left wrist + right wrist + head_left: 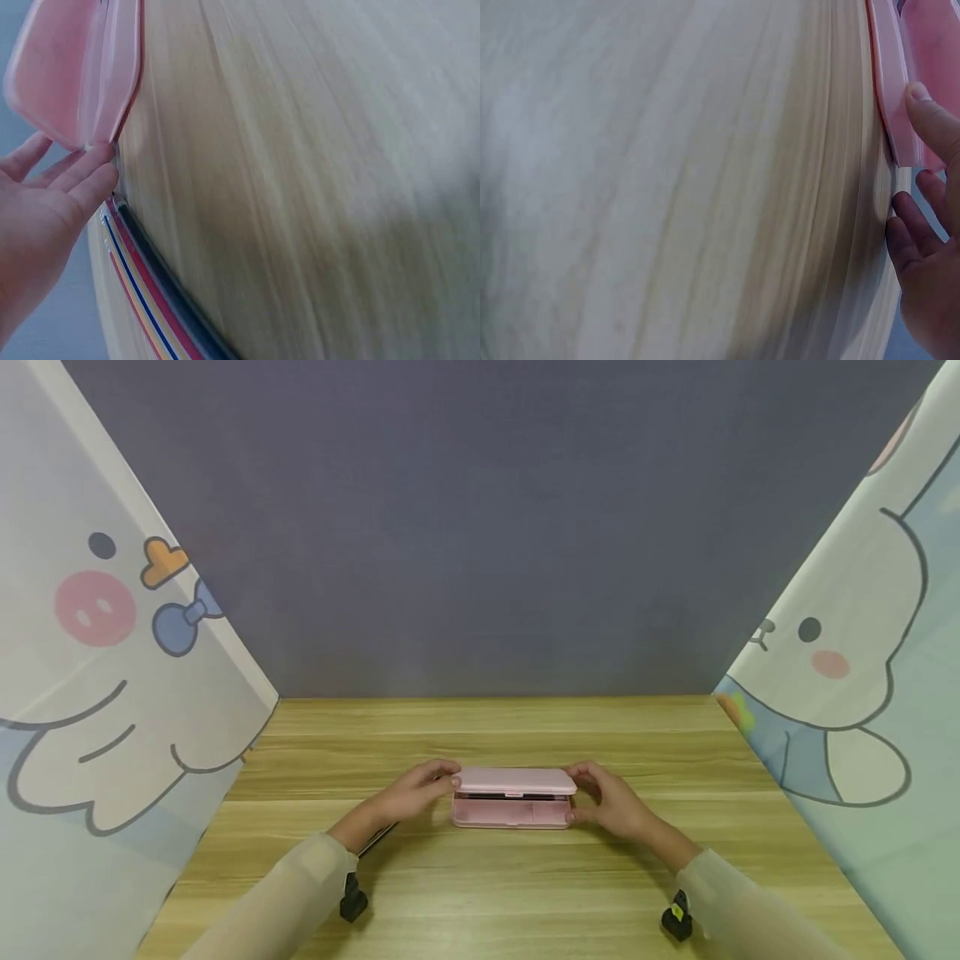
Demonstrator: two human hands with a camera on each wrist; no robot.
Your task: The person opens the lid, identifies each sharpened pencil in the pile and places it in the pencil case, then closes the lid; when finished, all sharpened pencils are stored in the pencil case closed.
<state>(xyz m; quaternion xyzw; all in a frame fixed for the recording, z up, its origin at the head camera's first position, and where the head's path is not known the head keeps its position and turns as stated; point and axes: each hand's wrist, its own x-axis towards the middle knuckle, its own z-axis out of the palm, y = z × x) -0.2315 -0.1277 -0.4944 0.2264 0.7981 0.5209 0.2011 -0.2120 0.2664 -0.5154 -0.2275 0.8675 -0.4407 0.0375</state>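
Note:
A pink pencil case (pixel 495 813) lies lengthwise on the table with its lid (pixel 516 779) partly raised. Its front compartments show; a dark strip is visible under the lid. At the left end, my left hand (pixel 411 793) holds the case, thumb at the lid's front corner and fingers behind. My right hand (pixel 611 802) grips the other end, its thumb low by the base and index finger up at the lid. In the left wrist view, several pencils (pixel 154 300), striped and dark, lie below the left hand; the head view mostly hides them behind that wrist.
The wood-grain table (pixel 510 893) ends at a dark grey back panel (pixel 495 527). Cartoon-printed side panels (pixel 225 718) stand left and right (pixel 810 752). Small black devices hang under both sleeves.

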